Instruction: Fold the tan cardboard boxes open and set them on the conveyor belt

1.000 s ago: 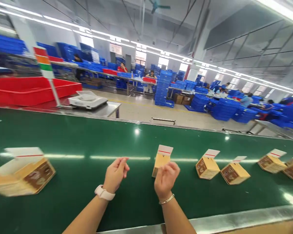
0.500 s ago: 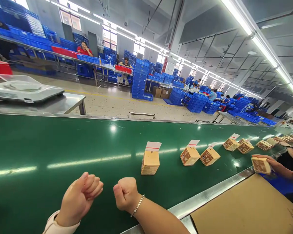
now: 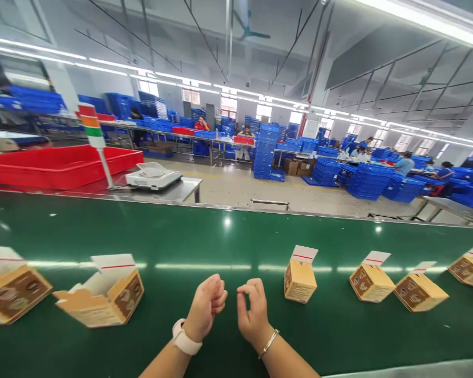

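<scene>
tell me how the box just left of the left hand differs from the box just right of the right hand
The left box gapes open, tan flaps spread, while a tan panel covers the top of the right box. The left box shows its brown printed side at right; the right box shows its own at left. Both stand on the green surface with a red-striped white flap raised.

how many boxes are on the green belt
6: two boxes left of the left hand, four boxes right of the right hand, the last at the frame edge; others may be hidden.
</scene>
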Available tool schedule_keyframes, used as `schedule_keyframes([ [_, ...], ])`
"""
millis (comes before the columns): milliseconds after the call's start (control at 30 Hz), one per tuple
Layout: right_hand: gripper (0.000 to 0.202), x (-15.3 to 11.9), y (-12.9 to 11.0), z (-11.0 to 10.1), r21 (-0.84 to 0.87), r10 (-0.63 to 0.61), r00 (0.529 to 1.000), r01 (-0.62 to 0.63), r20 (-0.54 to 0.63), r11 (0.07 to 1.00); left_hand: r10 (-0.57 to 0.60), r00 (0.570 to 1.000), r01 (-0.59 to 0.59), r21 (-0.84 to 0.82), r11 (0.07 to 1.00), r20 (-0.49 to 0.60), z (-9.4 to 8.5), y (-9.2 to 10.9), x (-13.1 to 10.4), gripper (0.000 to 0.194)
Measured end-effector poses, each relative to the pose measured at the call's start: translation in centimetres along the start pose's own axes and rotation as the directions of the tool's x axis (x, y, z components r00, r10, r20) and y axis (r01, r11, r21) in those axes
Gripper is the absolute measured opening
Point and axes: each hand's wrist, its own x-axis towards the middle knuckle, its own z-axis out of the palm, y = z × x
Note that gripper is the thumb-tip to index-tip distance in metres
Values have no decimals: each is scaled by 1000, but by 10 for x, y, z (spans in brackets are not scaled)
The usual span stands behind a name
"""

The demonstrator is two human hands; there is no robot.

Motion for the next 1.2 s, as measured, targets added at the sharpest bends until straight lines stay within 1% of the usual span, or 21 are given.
schedule_keyframes([
  [67,28,0,14,1,81,130,992,-129,3,988,-8,999,9,54,999,-34,2,-4,8,67],
  [100,33,1,21,2,119,202,979,-202,6,972,-14,999,18,78,997,-45,3,-7,12,64],
  [200,48,4,37,1,173,405,914,-404,29,898,-25,996,38,146,989,-90,7,-13,23,61],
  [267,55,8,44,-2,190,485,872,-489,70,852,-17,992,39,181,983,-122,8,-18,31,59],
  [333,60,13,47,-6,201,523,846,-533,103,822,3,990,25,198,980,-143,9,-22,38,56],
  [467,60,19,50,-11,188,545,825,-565,147,804,71,981,-32,208,977,-179,9,-22,47,54],
  [567,57,20,49,-11,179,546,822,-568,159,803,101,980,-59,235,970,-170,10,-19,47,52],
  [700,56,21,47,-10,165,505,848,-528,160,833,164,975,-108,326,939,-149,12,-18,43,45],
  [800,56,22,46,-11,112,476,860,-499,182,859,193,973,-133,381,915,-125,13,-19,42,41],
  [900,57,22,45,-13,57,444,878,-460,181,886,221,970,-158,421,893,-105,15,-18,40,39],
  [1000,58,22,43,-13,42,412,890,-427,194,903,278,957,-206,470,858,-88,18,-13,34,40],
  [1067,55,23,42,-13,59,397,897,-414,194,908,351,935,-271,527,805,-56,19,-12,28,40],
  [1100,54,23,42,-12,75,391,902,-410,183,909,409,912,-325,562,760,-25,19,-12,25,40],
  [1133,52,24,41,-12,93,389,906,-407,167,909,485,874,-401,597,695,22,18,-14,22,39],
  [1167,51,24,41,-11,109,388,909,-406,151,908,573,815,-489,627,606,81,16,-15,19,38],
  [1200,50,25,40,-11,120,390,911,-406,136,906,664,735,-574,648,500,138,12,-16,17,37],
])
